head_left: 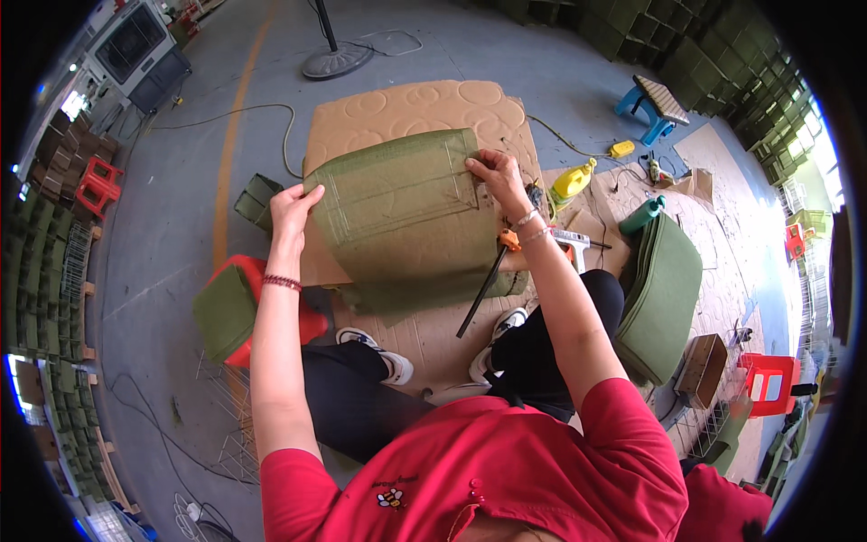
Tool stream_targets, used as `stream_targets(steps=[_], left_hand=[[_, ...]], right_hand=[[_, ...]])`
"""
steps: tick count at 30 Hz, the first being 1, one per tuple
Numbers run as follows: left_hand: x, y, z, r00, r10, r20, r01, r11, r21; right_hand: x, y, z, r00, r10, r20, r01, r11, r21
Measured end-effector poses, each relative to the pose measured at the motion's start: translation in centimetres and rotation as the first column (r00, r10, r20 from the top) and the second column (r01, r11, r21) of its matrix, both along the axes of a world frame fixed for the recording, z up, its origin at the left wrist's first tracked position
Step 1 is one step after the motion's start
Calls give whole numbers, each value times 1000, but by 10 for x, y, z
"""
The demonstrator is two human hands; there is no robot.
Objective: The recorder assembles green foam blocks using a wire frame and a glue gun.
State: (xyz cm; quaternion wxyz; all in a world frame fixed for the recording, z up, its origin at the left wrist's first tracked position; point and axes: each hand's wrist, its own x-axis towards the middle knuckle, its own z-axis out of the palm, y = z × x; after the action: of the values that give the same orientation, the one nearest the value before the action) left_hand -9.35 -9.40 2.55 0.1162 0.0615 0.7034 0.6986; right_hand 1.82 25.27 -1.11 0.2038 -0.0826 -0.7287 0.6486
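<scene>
Fingers and thumb of the left hand (293, 212) are pinched together on the left edge of a green sheet (397, 185), while the right hand (499, 178) grips its upper right part between thumb and curled fingers. Spread between the two hands, the sheet is held over a brown padded work surface (406, 101), with a pale rectangular outline showing across it. More green material (411, 296) shows below its near edge. Just right of the right forearm is a white tool (571, 242), with a yellow bottle (572, 183) near the wrist. Farther right, a green bottle (639, 215) is just beside stacked green sheets (664, 303). A blue stool (643, 122) stands well apart, upper right.
</scene>
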Motion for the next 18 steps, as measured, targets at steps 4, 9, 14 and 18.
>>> stream_targets(steps=[4, 9, 14, 18], left_hand=[[-14, 10, -11, 973, 105, -205, -127, 987, -99], [20, 1, -36, 966, 103, -237, -172, 942, -290], [32, 0, -42, 965, 128, -230, -195, 934, -299], [28, -4, -48, 965, 133, -225, -195, 939, -284]], right_hand=[[-23, 2, 0, 1000, -24, 18, 24, 1000, 17], [-38, 8, -9, 996, -85, 26, 81, 989, 121], [-39, 6, -4, 982, -190, -2, 184, 950, 250], [-19, 1, -2, 983, -167, 83, 126, 923, 364]])
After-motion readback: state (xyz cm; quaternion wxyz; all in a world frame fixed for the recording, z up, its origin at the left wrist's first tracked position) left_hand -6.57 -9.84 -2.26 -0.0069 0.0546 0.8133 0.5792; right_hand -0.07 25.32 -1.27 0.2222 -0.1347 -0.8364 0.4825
